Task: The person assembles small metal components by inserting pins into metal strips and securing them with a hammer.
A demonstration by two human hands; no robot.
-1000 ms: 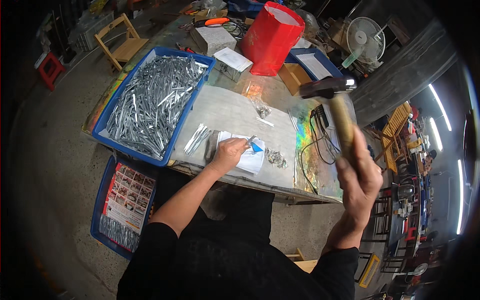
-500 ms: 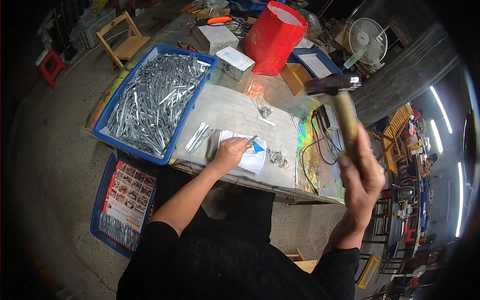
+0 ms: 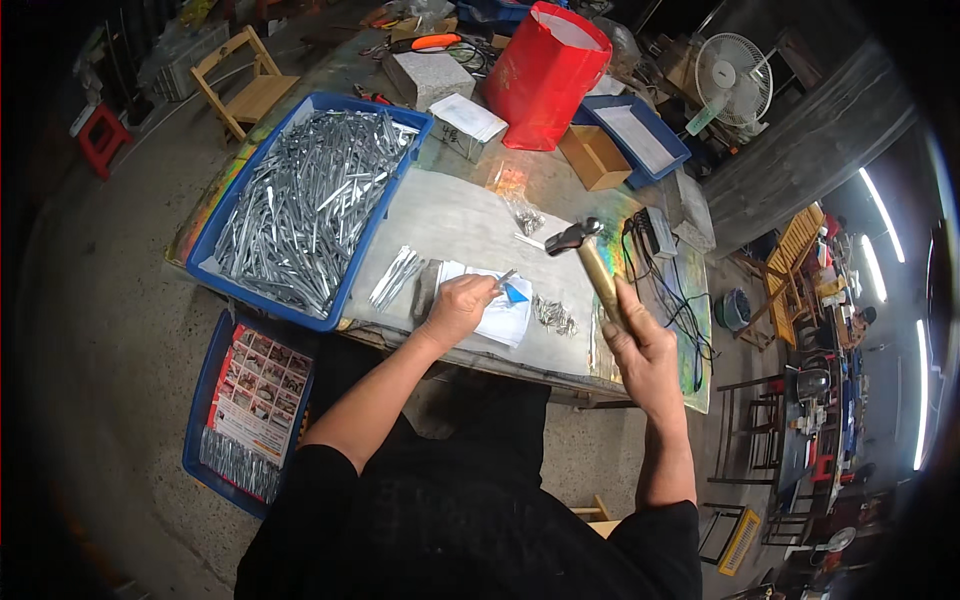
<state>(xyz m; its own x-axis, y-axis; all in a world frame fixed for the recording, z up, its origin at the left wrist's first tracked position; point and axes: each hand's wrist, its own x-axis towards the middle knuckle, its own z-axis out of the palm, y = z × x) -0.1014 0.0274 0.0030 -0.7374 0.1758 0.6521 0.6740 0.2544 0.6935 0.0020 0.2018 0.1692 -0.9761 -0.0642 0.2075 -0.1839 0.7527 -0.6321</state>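
My right hand grips the wooden handle of a hammer, its dark metal head raised above the table. My left hand pinches a small metal strip over a folded white pad. Against the strip's lower end shows a small blue piece; whether they touch I cannot tell. Right of the pad lies a heap of small metal parts. Several loose metal strips lie left of my left hand.
A blue tray full of metal strips stands at the table's left. Below it is another blue tray with a printed sheet and strips. A red bag, a cardboard box and black cables occupy the back and right.
My right hand has brought the hammer down and to the left, from high at the right to nearer the table. My left hand stays in place with the strip.
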